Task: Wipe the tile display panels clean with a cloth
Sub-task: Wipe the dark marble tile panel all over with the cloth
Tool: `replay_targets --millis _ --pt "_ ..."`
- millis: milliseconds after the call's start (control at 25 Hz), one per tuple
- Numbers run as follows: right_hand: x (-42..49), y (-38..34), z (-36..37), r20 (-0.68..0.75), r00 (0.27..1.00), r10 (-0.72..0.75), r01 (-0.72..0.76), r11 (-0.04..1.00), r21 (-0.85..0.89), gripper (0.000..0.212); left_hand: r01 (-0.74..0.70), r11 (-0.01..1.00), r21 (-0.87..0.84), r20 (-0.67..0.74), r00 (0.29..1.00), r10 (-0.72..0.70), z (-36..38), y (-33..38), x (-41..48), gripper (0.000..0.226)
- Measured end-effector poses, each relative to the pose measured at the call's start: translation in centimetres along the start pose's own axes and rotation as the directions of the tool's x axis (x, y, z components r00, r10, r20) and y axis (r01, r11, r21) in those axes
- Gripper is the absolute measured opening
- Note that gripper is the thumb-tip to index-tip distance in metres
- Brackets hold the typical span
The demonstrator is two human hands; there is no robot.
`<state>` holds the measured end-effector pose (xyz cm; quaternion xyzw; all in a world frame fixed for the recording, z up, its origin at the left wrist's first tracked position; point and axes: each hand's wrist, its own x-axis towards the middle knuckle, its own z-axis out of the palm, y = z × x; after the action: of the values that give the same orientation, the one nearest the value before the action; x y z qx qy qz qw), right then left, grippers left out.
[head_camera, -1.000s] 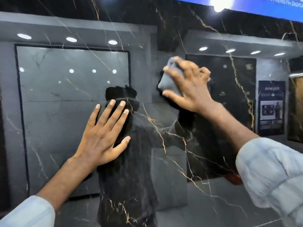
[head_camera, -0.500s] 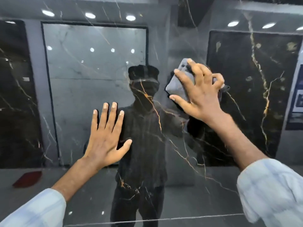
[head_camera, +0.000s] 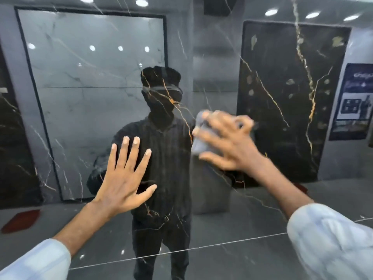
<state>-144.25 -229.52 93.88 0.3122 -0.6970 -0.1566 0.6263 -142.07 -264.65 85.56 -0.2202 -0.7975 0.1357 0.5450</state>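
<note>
Head view only.

Left grip [head_camera: 123, 178]: bare hand, forearm coming up from lower left, pale sleeve [head_camera: 34, 261] at the frame corner. Palm flat on the tile panel [head_camera: 113, 229], four fingers straight and pointing up, slightly fanned, thumb splayed to the right. Wide open, holding nothing, just pressing the surface.

Right grip [head_camera: 228, 142]: bare hand, forearm coming in from lower right, right sleeve [head_camera: 331, 243] pale and blurred. Back of the hand faces the camera, and the whole hand is blurred. Fingers are bent over the grey cloth [head_camera: 199, 142], with the thumb stretched out to the left below it. It holds the cloth against the panel; exact finger placement can't be resolved.

Cloth vs grip: bunched between the right palm and the panel, and mostly covered. The visible part pokes out on the left side of the fingers, above the thumb. It sits up and to the right of the left grip, apart from it.

Panel: glossy black with gold and white veins. A thin horizontal joint line [head_camera: 181, 252] runs across it, below both grips. The surface mirrors a dark figure [head_camera: 167, 158], centred between the two grips, and a pale grey slab [head_camera: 90, 98] at upper left.
</note>
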Motion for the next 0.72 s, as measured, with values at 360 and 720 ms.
replay_targets --millis 360,720 --pt "-8.8 -19.0 2.5 0.183 0.961 0.205 -0.222 0.972 0.075 0.064 -0.052 0.998 -0.027 -0.017 0.999 0.052 1.1 0.3 -1.7 0.094" --pt "-10.4 -6.7 1.4 0.050 0.442 0.896 -0.896 0.438 0.064 0.071 -0.105 0.993 -0.048 -0.022 0.994 0.104 1.7 0.3 -3.6 0.090"
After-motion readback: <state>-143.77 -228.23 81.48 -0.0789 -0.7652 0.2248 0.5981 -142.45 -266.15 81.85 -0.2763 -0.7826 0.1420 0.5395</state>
